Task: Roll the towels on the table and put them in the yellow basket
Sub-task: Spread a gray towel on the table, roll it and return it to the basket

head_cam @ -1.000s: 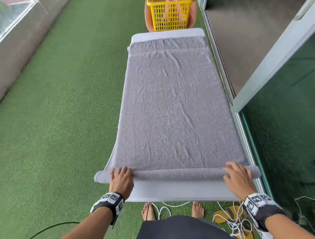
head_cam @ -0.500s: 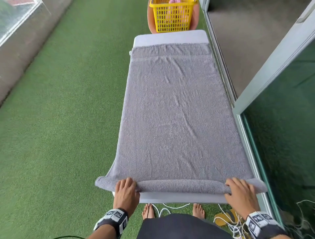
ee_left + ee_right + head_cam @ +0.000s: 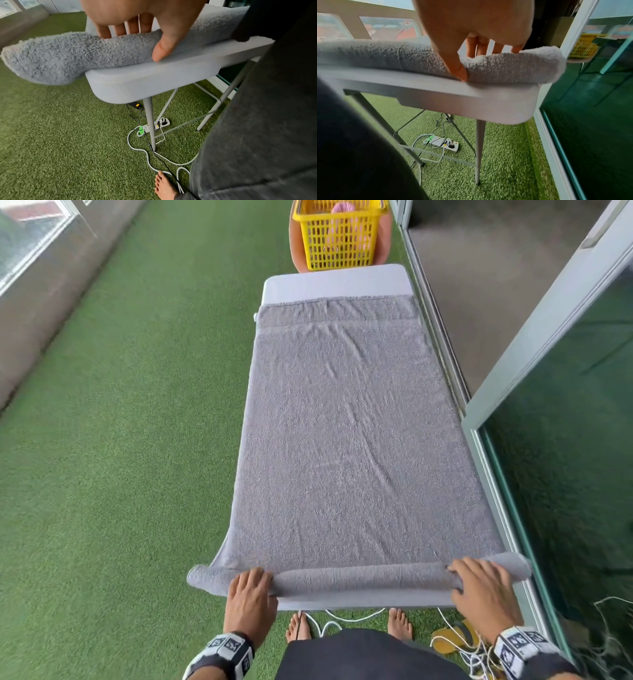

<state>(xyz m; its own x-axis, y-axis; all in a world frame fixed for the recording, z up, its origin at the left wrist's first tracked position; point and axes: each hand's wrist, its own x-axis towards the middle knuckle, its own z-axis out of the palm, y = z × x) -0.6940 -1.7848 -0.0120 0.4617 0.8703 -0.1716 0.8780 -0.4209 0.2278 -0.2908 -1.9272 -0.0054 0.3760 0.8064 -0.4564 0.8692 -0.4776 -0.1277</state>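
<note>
- yellow basket (image 3: 337, 237): top cut off by the head view's edge; pink item inside (image 3: 343, 207) too unclear to identify
- left hand (image 3: 137, 16) and right hand (image 3: 476, 20): fingertips hidden behind the towel roll (image 3: 68, 56)

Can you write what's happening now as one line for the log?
step: rolling | grey towel: near end rolled | left hand: grips roll | right hand: grips roll | yellow basket: beyond table's far end

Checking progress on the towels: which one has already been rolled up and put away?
The pink towel inside the yellow basket past the table's far end. The grey towel lies mostly flat on the table, only its near edge rolled.
</note>
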